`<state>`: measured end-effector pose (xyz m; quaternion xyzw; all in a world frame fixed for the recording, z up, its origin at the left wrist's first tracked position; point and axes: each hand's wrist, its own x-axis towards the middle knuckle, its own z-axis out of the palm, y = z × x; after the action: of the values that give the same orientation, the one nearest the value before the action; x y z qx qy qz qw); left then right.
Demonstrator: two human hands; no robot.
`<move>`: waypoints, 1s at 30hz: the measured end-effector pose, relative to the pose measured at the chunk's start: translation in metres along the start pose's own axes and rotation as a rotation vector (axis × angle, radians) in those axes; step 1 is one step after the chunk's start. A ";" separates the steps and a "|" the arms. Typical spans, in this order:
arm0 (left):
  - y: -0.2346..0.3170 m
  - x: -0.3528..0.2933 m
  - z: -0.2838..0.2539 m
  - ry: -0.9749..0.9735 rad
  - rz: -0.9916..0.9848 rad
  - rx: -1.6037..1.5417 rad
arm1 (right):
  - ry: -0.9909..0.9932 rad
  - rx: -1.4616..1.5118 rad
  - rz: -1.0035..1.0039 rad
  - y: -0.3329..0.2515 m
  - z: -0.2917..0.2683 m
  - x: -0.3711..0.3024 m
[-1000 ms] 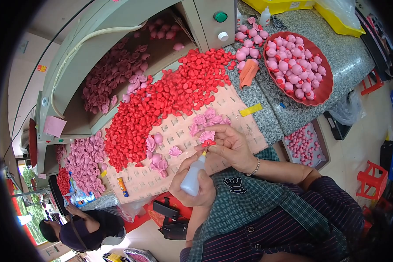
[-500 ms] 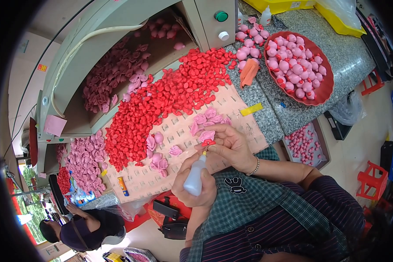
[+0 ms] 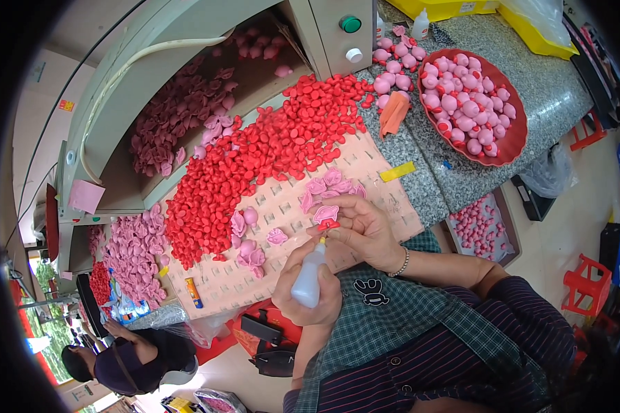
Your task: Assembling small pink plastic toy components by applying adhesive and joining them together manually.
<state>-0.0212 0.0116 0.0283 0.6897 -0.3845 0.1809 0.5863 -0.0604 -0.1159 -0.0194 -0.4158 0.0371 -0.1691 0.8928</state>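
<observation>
My left hand is wrapped round a translucent squeeze bottle, its narrow yellow tip pointing up. Just above that tip, my right hand pinches a small pink ruffled-edge piece with a red rubbery-looking part at its lower end. Whether the tip touches the red part is too small to tell. Right behind my right fingers sits a cluster of similar pink pieces on the pale pink slotted mat. A single pink ruffled piece lies left of the bottle, with pink round pieces farther left.
A big heap of red pieces spreads across the mat's far side, before a grey machine with pink pieces inside. To the right stands a red bowl of pink-and-red balls. A yellow-and-blue tube lies at the mat's left. Another person works at lower left.
</observation>
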 end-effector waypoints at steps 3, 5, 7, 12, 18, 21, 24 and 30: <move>0.001 0.000 0.000 0.004 -0.001 -0.001 | -0.003 0.003 -0.001 0.000 0.000 0.000; 0.001 0.000 0.000 0.006 -0.004 -0.001 | -0.004 0.001 0.021 -0.001 0.000 0.000; 0.001 0.001 0.001 0.009 -0.002 -0.008 | -0.003 0.000 0.012 0.001 0.000 0.000; 0.003 0.001 0.000 -0.002 -0.009 0.028 | -0.002 -0.005 0.004 0.001 0.000 0.000; 0.003 0.001 -0.002 -0.020 -0.003 0.013 | -0.013 -0.044 -0.018 0.002 0.000 -0.001; 0.002 0.000 -0.002 -0.014 0.001 0.012 | -0.007 -0.020 -0.013 0.001 0.001 -0.001; 0.001 -0.001 -0.002 -0.002 0.001 -0.003 | -0.011 -0.041 -0.027 0.003 0.001 -0.001; -0.001 -0.003 -0.005 -0.014 -0.021 -0.006 | -0.017 -0.083 -0.042 0.002 0.001 0.000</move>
<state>-0.0213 0.0175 0.0264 0.6932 -0.3819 0.1688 0.5874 -0.0598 -0.1136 -0.0201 -0.4544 0.0280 -0.1825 0.8715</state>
